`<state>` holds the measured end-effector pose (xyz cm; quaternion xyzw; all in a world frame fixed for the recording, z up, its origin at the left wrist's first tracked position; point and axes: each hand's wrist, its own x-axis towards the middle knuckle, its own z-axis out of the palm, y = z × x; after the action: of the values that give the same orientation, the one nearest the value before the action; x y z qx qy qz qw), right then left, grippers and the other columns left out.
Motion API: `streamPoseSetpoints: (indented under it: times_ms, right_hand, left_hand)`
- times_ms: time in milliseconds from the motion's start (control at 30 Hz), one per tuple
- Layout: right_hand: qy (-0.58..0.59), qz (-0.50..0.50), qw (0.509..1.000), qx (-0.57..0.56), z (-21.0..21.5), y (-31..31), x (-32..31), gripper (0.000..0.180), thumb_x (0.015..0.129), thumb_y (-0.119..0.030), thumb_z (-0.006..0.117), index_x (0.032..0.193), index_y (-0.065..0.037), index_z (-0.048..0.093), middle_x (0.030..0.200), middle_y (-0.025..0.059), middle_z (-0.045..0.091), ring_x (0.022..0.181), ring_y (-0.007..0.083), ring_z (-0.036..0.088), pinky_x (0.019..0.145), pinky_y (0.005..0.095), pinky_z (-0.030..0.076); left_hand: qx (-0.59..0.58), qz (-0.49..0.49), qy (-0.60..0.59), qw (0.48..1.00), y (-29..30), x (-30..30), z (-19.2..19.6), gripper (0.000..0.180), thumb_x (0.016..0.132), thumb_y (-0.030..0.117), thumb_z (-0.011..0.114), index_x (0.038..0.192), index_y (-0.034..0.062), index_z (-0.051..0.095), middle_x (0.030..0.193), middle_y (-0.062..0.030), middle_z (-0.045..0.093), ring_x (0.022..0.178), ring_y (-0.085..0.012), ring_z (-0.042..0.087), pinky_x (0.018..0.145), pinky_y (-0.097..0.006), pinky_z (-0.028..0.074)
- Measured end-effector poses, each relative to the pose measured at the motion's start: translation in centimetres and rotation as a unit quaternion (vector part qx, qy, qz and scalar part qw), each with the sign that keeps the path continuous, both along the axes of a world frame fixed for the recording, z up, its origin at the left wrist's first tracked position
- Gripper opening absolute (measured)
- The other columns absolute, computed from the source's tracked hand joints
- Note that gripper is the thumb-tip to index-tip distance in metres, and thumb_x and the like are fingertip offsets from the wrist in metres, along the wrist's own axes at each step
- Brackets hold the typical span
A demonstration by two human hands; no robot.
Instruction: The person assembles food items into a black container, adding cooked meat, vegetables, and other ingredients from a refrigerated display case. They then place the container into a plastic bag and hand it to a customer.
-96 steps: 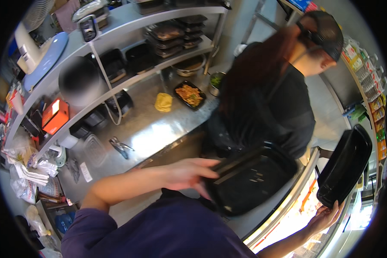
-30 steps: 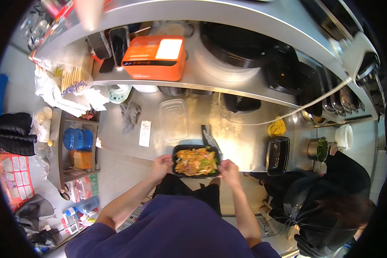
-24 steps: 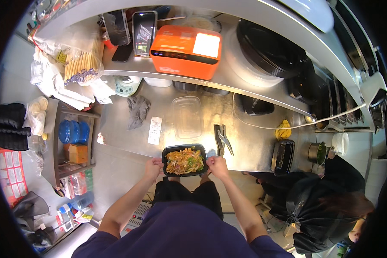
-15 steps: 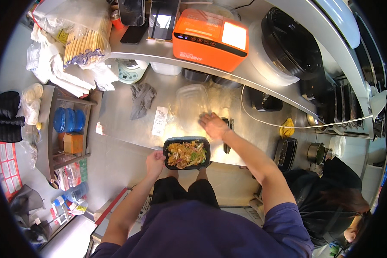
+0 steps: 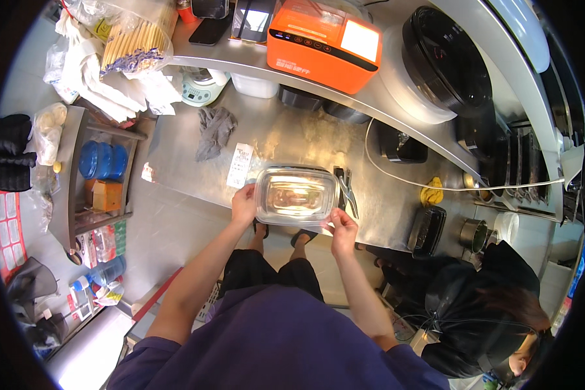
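A clear plastic lid (image 5: 299, 196) lies over the black takeaway container (image 5: 291, 168) at the counter's front edge. Glare on the lid hides most of the food, and only a strip of the container's dark far rim shows. My left hand (image 5: 243, 204) is closed on the container's left side, near the lid's corner. At the near right corner, my right hand (image 5: 342, 231) pinches the lid's edge. Whether the lid is seated on the rim I cannot tell. Beside the lid's right edge lie dark-handled scissors or a similar tool (image 5: 348, 194). A white printed slip (image 5: 240, 165) is just left of the container.
A grey cloth (image 5: 215, 133) lies on the steel counter (image 5: 175, 156). An orange label printer (image 5: 324, 52) and black container stacks (image 5: 445, 62) fill the shelf above. A white cable (image 5: 429, 187) hangs across the right side. Another person in black (image 5: 487, 305) is close on my right.
My right hand has taken the clear lid from the counter and brought it back over the food container. My left hand and the container have moved slightly away from me, further onto the counter.
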<state>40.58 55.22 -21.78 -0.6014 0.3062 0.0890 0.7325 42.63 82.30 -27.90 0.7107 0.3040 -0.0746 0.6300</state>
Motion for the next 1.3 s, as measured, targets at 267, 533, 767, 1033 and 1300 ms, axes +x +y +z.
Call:
streamPoseSetpoints:
  times_ms: [267,533,767,1033,1300]
  right_hand:
    - [-0.032,0.008,0.974,-0.226,-3.2,1.5,0.9,0.026,0.094,-0.017,0.065,0.103,0.007,0.067,0.077,0.0097,0.066,0.063,0.0152,0.061,0.057,0.0305,0.057]
    - [-0.082,0.209,0.828,-0.514,-2.3,-0.4,3.3,0.023,0.088,-0.008,0.061,0.109,0.001,0.063,0.072,0.0210,0.067,0.066,0.0365,0.067,0.061,0.0454,0.052]
    - [-0.101,0.312,0.756,-0.566,-1.8,0.3,2.6,0.054,0.086,-0.006,0.056,0.138,0.003,0.044,0.108,0.0264,0.061,0.092,0.0398,0.061,0.081,0.0476,0.050]
    - [-0.250,0.366,0.671,-0.594,-3.2,2.2,4.2,0.071,0.092,-0.028,0.056,0.146,0.010,0.030,0.154,0.0240,0.029,0.146,0.0373,0.025,0.120,0.0502,0.016]
    - [-0.224,0.300,0.696,-0.613,-4.1,-3.7,2.8,0.057,0.091,-0.017,0.053,0.142,0.004,0.039,0.151,0.0242,0.035,0.142,0.0376,0.031,0.118,0.0533,0.018]
  left_hand:
    - [0.204,-0.020,-0.105,0.973,-2.1,-1.3,0.8,0.027,0.095,0.018,0.060,0.110,-0.0033,0.068,0.085,-0.0135,0.071,0.075,-0.0175,0.066,0.071,-0.033,0.052]
    - [0.254,-0.049,-0.118,0.959,-2.3,0.2,0.2,0.023,0.091,0.013,0.063,0.107,-0.0026,0.070,0.083,-0.0162,0.069,0.075,-0.0254,0.067,0.070,-0.035,0.052]
    - [0.311,-0.093,-0.188,0.927,-3.2,0.3,1.9,0.036,0.089,0.000,0.055,0.124,-0.0009,0.061,0.114,-0.0201,0.063,0.105,-0.0335,0.061,0.093,-0.040,0.048]
    - [0.360,-0.284,-0.300,0.836,-1.7,1.7,0.5,0.058,0.080,-0.006,0.048,0.137,-0.0021,0.049,0.146,-0.0182,0.046,0.138,-0.0336,0.040,0.116,-0.045,0.031]
    - [0.344,-0.466,-0.233,0.781,-4.5,5.6,7.4,0.071,0.079,0.022,0.070,0.145,0.0191,0.045,0.156,-0.0183,0.029,0.146,-0.0415,0.019,0.117,-0.062,0.015]
